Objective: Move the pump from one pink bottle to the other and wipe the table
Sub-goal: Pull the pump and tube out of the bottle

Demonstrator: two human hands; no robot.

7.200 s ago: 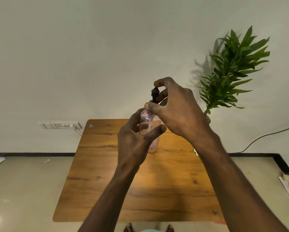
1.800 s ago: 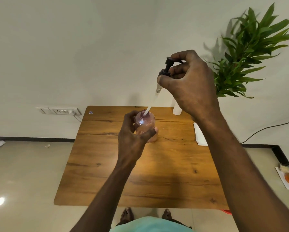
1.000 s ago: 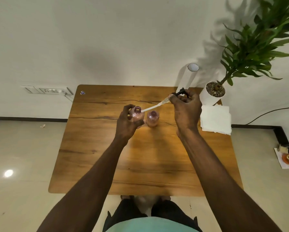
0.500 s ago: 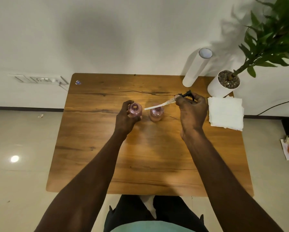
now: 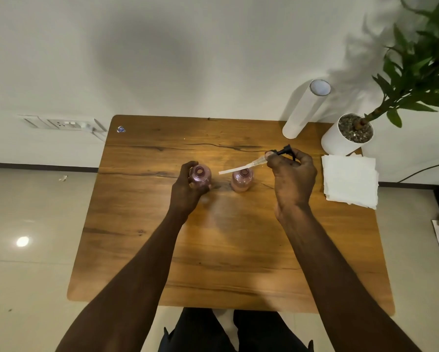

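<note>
Two small pink bottles stand open-necked on the wooden table (image 5: 228, 250). My left hand (image 5: 188, 191) wraps around the left pink bottle (image 5: 200, 175), which rests on the tabletop. The right pink bottle (image 5: 242, 179) stands free a short way to its right. My right hand (image 5: 292, 179) holds the black pump (image 5: 282, 151) by its head, tilted almost flat. Its pale dip tube (image 5: 238, 169) points left and crosses just above the right bottle's mouth, outside both bottles.
A stack of white paper napkins (image 5: 350, 180) lies at the table's right edge. Behind it stand a white potted plant (image 5: 348, 133) and a white roll (image 5: 306, 109) at the back right corner. A wall socket (image 5: 60, 123) sits left of the table.
The pump has come out of the left bottle, which my left hand has set down on the table. My right hand has carried the pump right and down over the second bottle.
</note>
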